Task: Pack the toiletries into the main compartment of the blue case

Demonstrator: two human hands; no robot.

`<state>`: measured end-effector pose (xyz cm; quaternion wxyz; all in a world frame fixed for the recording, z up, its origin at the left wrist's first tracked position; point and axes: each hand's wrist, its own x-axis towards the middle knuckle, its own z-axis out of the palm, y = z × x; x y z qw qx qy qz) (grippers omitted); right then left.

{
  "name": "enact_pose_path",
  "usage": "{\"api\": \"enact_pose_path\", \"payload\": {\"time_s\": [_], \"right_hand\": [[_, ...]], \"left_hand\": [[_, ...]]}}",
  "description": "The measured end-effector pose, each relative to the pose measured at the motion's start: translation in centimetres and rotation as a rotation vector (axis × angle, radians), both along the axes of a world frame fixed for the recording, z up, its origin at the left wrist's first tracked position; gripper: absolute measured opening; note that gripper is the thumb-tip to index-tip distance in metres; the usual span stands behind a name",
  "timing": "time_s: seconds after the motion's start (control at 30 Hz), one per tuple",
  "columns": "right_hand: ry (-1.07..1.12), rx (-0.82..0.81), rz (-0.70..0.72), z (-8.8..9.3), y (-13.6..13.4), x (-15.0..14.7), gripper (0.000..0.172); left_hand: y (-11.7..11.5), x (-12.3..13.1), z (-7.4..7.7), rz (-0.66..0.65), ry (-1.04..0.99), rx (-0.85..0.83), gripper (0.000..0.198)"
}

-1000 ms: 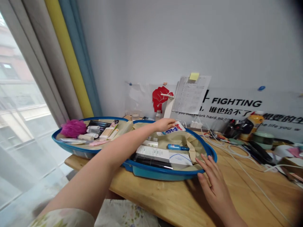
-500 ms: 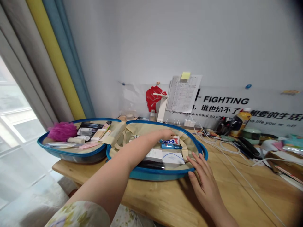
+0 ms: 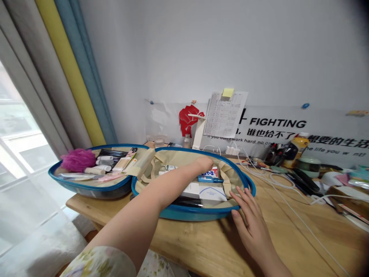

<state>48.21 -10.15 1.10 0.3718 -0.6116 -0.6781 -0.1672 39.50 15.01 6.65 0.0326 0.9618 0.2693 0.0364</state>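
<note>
Covering toothpaste tube (image 3: 214, 172) partly: left hand (image 3: 205, 164), grip hidden.

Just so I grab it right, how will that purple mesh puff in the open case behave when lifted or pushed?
The purple mesh puff looks soft and floppy, judging by its loose ruffles. Its airy netting suggests it's light for its size. The uneven, bunched outline makes smooth rolling unlikely.
</note>
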Motion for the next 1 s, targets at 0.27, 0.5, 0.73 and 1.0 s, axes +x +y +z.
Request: {"api": "enact_pose_path", "payload": {"time_s": [0.27,0.5,0.73,1.0], "right_hand": [[-0.043,0.048,0.018,0.0,0.1,0.2,0.041],[-0.018,0.036,0.002,-0.2,0.3,0.3,0.04],[-0.038,0.059,0.0,-0.7,0.6,0.5,0.042],[-0.048,0.07,0.005,-0.7,0.6,0.6,0.043]], "left_hand": [[-0.8,-4.3,4.4,-0.061,-0.078,-0.082,0.033],[1.9,-19.7,9.2,0.128,-0.255,-0.083,0.033],[3.4,-35.7,7.3,0.676,-0.209,-0.122,0.064],[3.1,-38.1,2.7,0.966,-0.079,-0.337,0.09]]}}
